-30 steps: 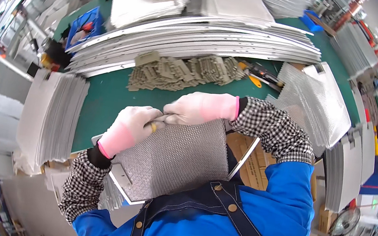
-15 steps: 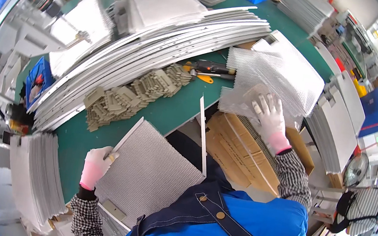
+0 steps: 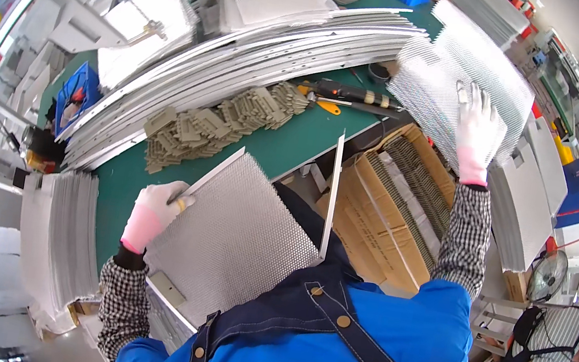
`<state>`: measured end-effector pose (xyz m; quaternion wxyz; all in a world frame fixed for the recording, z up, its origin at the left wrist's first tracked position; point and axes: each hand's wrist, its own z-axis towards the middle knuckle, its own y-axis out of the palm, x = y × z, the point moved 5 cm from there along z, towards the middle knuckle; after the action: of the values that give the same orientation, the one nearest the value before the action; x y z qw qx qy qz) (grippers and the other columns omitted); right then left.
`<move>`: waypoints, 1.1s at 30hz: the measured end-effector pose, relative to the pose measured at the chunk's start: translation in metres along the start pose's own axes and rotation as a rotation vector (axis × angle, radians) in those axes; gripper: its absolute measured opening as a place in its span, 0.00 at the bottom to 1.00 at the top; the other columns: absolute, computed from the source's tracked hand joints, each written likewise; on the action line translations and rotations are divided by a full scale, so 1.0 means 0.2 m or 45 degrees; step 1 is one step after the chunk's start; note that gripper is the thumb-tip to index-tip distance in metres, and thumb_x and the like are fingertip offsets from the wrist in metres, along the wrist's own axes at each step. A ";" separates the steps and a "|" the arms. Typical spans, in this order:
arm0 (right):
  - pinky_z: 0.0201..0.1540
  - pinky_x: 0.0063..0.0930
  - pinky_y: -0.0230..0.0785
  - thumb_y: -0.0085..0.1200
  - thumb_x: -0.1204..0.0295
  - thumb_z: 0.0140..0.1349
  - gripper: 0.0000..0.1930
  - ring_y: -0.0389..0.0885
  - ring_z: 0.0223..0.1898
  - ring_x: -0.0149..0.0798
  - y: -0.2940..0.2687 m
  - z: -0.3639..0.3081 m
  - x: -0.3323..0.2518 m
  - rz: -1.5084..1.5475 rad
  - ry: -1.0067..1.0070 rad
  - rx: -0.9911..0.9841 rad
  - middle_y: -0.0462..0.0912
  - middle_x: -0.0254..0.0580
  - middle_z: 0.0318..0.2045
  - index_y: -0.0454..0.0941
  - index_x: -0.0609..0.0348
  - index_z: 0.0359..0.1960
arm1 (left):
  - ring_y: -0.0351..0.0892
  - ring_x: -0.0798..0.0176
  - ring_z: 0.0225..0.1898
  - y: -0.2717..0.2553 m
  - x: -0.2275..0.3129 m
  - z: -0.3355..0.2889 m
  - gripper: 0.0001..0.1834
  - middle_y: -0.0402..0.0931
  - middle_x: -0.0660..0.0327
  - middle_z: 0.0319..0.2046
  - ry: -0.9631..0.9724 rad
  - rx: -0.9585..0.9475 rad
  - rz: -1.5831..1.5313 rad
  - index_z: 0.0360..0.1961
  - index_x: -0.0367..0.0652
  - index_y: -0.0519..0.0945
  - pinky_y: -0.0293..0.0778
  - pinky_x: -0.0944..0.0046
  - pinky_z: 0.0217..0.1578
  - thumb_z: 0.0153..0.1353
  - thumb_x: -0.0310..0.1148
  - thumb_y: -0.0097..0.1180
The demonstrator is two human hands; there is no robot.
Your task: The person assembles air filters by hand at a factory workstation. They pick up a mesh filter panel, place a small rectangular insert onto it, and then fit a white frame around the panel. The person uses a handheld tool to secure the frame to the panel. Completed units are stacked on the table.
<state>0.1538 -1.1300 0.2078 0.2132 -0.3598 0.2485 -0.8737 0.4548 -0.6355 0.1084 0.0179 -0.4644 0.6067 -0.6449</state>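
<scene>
My left hand (image 3: 154, 215), in a white and pink glove, is closed on the upper left edge of a grey mesh panel (image 3: 237, 237) that rests against my lap. A thin white strip frames part of that panel, and a small beige plate (image 3: 167, 287) lies at its lower left corner. One more white metal strip (image 3: 332, 198) stands up at the panel's right corner. My gloved right hand (image 3: 477, 130) lies with its fingers stretched out on loose silvery mesh sheets (image 3: 433, 79) at the far right.
An open carton (image 3: 354, 194) holds rows of beige pieces, right of my lap. On the green table (image 3: 118, 190) lie a heap of beige plates (image 3: 212, 126), a power screwdriver (image 3: 353, 94) and long white strips (image 3: 249, 49). Stacked white panels (image 3: 63, 238) stand at the left.
My right hand has moved away from me and to the right, with the mesh sheets shifting along. The carton's contents now show. My left hand keeps its hold on the panel.
</scene>
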 end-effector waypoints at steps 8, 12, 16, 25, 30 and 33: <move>0.49 0.44 0.80 0.54 0.59 0.68 0.15 0.86 0.46 0.51 0.55 0.03 -1.15 0.912 -0.383 -0.676 0.85 0.51 0.39 0.85 0.58 0.36 | 0.87 0.45 0.37 0.06 -0.06 0.05 0.20 0.86 0.49 0.34 -0.070 -0.055 0.018 0.45 0.42 0.88 0.80 0.53 0.41 0.65 0.48 0.64; 0.43 0.45 0.82 0.58 0.63 0.64 0.11 0.86 0.42 0.50 0.46 0.11 -1.35 0.734 -0.174 -0.439 0.83 0.47 0.37 0.84 0.58 0.36 | 0.87 0.45 0.37 0.07 -0.15 -0.01 0.20 0.86 0.49 0.34 -0.175 -0.012 0.024 0.46 0.43 0.88 0.81 0.53 0.42 0.65 0.49 0.64; 0.42 0.42 0.83 0.59 0.66 0.63 0.09 0.87 0.42 0.50 0.57 0.22 -1.40 0.582 -0.165 -0.509 0.84 0.47 0.37 0.85 0.57 0.36 | 0.88 0.49 0.37 0.08 -0.15 -0.01 0.19 0.87 0.48 0.35 -0.194 -0.035 -0.008 0.47 0.41 0.88 0.81 0.57 0.41 0.65 0.45 0.65; 0.37 0.39 0.82 0.51 0.70 0.68 0.08 0.91 0.38 0.43 0.47 0.32 -1.34 0.403 -0.618 -0.456 0.90 0.42 0.32 0.84 0.51 0.36 | 0.88 0.48 0.38 0.08 -0.20 0.02 0.21 0.87 0.48 0.36 -0.113 -0.104 0.004 0.47 0.40 0.88 0.80 0.56 0.41 0.64 0.47 0.66; 0.36 0.41 0.83 0.49 0.69 0.70 0.09 0.91 0.35 0.46 0.40 0.31 -1.34 0.307 -0.660 -0.620 0.89 0.42 0.33 0.82 0.54 0.44 | 0.88 0.48 0.41 0.15 -0.31 0.07 0.26 0.87 0.46 0.38 -0.113 -0.172 -0.069 0.48 0.35 0.87 0.80 0.57 0.45 0.63 0.50 0.67; 0.43 0.44 0.82 0.51 0.67 0.69 0.12 0.91 0.40 0.48 0.30 0.44 -1.29 0.361 -0.743 -0.835 0.90 0.47 0.37 0.85 0.55 0.47 | 0.88 0.49 0.42 0.18 -0.30 0.11 0.26 0.88 0.47 0.39 -0.168 -0.242 -0.065 0.49 0.36 0.87 0.80 0.57 0.46 0.63 0.50 0.67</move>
<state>0.3979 -1.0587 0.0919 0.2666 -0.6017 0.4881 -0.5733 0.4824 -0.6264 0.0408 -0.0028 -0.5208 0.6506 -0.5527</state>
